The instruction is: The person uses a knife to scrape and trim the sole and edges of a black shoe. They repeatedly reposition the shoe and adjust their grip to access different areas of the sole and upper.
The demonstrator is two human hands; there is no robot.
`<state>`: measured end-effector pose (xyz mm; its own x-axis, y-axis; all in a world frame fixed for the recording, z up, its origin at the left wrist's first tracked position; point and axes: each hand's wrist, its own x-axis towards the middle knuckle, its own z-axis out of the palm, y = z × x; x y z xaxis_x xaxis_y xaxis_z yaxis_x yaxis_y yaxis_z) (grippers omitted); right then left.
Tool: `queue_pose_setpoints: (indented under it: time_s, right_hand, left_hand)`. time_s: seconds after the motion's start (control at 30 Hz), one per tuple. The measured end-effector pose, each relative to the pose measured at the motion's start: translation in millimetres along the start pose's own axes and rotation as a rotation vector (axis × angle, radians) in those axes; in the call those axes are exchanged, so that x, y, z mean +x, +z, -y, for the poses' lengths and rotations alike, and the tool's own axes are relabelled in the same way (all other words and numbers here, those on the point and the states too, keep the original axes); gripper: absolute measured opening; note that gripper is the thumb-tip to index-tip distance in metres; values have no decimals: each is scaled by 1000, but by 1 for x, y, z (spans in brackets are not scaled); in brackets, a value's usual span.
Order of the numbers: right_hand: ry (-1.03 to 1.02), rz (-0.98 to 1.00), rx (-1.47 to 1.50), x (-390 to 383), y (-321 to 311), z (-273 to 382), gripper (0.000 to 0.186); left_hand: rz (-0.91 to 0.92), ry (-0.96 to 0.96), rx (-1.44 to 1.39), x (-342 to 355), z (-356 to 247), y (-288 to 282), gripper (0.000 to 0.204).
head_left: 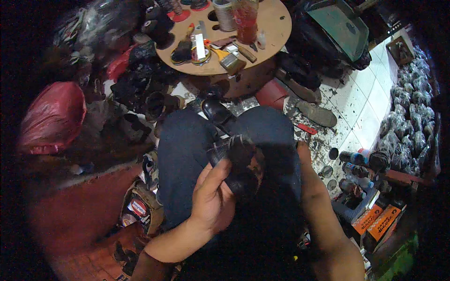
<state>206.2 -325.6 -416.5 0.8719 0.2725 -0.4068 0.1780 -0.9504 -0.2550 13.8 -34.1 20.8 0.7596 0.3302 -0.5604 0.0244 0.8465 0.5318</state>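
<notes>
My left hand (213,187) grips a dark shoe (246,166), worn brown in places, held above my lap between my dark-trousered knees (185,140). My right forearm runs along the outside of my right thigh, and my right hand (302,150) reaches down beside that knee, its fingers mostly hidden. Just beyond it on the littered tiles lie a red cutter-like tool (305,128) and a loose sole (318,114). Another black shoe (215,111) rests on the floor beyond my knees.
A round board table (178,65) holds brushes, spools and jars. A green dustpan (342,30) is at back right. Red plastic bags (54,117) and dark piles lie left. Bagged items (403,122), bottles (354,185) and orange boxes (379,220) crowd the right.
</notes>
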Motion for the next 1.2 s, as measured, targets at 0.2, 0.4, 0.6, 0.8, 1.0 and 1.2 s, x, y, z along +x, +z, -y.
queue_pose_setpoints:
  time_s: [0.2, 0.4, 0.6, 0.8, 1.0, 1.2]
  right_hand:
    - [53, -90, 302, -20, -27, -4, 41]
    - [258, 35, 1062, -91, -126, 25, 27]
    - [117, -194, 1638, -192, -233, 88, 23]
    - [-96, -115, 1414, -252, -293, 165, 35]
    - [-161, -135, 1198, -279, -315, 221, 38]
    - [-390, -258, 894, -284, -309, 257, 36]
  left_hand:
    - [-35, 118, -53, -8, -8, 5, 41]
    - [-59, 247, -61, -40, -24, 8, 34]
    - [-120, 633, 388, -55, -15, 3, 29]
    - [-168, 560, 283, -29, 7, -9, 23]
    - [25, 164, -349, 15, 6, -17, 28]
    - [111, 124, -375, 9, 12, -23, 28]
